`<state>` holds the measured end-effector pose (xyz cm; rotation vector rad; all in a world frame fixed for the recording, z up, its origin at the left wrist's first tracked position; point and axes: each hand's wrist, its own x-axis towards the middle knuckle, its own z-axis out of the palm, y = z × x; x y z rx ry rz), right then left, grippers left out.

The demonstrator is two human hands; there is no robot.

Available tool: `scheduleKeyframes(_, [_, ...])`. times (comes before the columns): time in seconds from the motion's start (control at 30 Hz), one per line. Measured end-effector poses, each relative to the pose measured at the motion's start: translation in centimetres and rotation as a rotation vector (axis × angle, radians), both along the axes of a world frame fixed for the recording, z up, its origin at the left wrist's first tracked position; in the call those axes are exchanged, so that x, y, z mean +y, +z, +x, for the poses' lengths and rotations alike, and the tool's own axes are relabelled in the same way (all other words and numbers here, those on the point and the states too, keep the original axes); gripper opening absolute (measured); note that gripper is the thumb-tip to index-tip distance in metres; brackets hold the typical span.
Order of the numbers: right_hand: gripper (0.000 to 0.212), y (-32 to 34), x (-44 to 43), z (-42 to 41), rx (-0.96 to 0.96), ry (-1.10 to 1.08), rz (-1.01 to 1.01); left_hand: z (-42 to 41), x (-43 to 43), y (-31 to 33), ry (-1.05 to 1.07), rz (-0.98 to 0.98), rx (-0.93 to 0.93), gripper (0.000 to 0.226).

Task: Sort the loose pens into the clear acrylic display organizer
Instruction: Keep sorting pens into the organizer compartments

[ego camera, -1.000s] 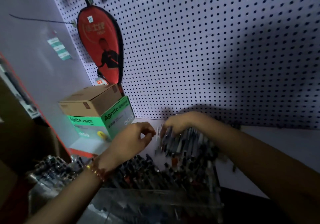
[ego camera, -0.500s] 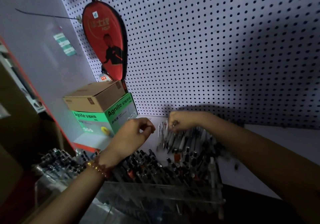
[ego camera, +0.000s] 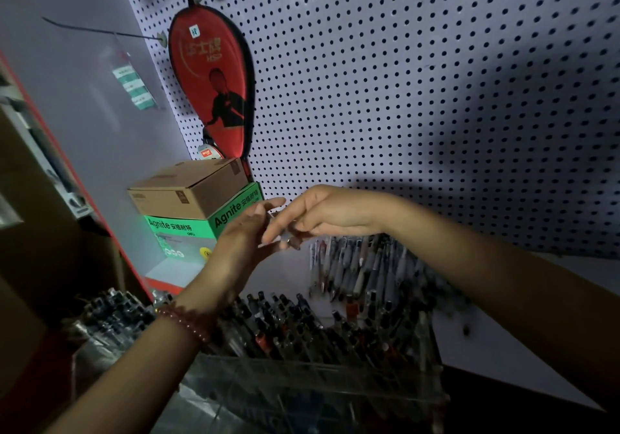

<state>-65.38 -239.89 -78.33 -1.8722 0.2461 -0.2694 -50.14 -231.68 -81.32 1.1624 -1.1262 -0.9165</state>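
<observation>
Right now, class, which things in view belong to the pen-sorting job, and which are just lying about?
Belong to the job:
loose pens on the shelf
clear acrylic organizer
pen held by the right hand
left hand beside it

Just lying about:
red paddle case, hanging
brown carton
green box under it

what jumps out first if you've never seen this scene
The two hands meeting mid-frame: the left hand and the right hand, which seems to pinch a few pens. Behind them a red paddle case hangs on the pegboard. Below lie the loose pens and the clear organizer, holding rows of pens.
</observation>
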Motion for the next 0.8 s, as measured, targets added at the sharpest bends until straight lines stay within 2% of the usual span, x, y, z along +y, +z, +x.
scheduleKeyframes(0.03, [0.045,0.0,-0.2,0.1,-0.002,0.015,0.051,0.2,0.1,0.1,0.048,-0.021,0.018,0.028])
scheduleKeyframes(0.1, [0.037,-0.6,-0.9,0.4,-0.049,-0.097,0.143,0.8,0.2,0.1,0.197,-0.011,0.016,0.024])
scheduleKeyframes(0.13, [0.03,-1.3,-1.5,0.6,-0.064,-0.204,0.109,1.1,0.1,0.0,0.272,0.014,0.011,0.024])
scheduleKeyframes(0.17, [0.025,-2.3,-2.3,0.6,-0.037,-0.304,-0.019,1.4,0.0,-0.2,0.325,0.04,0.014,0.026])
scheduleKeyframes(0.2, [0.025,-3.3,-3.1,0.5,0.048,-0.357,-0.214,1.6,0.0,-0.3,0.352,0.054,0.026,0.028])
scheduleKeyframes(0.27, [0.042,-5.6,-4.3,0.7,0.293,-0.254,-0.5,1.6,-0.1,-0.4,0.36,0.035,0.037,0.03])
scheduleKeyframes(0.33, [0.064,-6.7,-4.4,1.0,0.534,-0.101,-0.6,1.4,-0.2,-0.3,0.365,0.006,0.004,0.031])
scheduleKeyframes(0.4, [0.07,-6.6,-4.0,1.3,0.667,-0.03,-0.61,1.2,-0.2,-0.3,0.365,-0.001,-0.019,0.033])
scheduleKeyframes(0.57, [0.051,-7.2,-4.5,2.8,0.713,0.049,-0.657,1.3,-0.1,-0.4,0.358,0.026,-0.026,0.035])
scheduleKeyframes(0.7, [0.027,-7.2,-4.7,2.8,0.667,-0.008,-0.688,1.3,0.1,-0.3,0.355,0.034,0.001,0.034])
scheduleKeyframes(0.8, [0.026,-7.1,-5.3,2.2,0.65,-0.031,-0.729,1.4,0.2,-0.4,0.358,0.035,0.004,0.033])
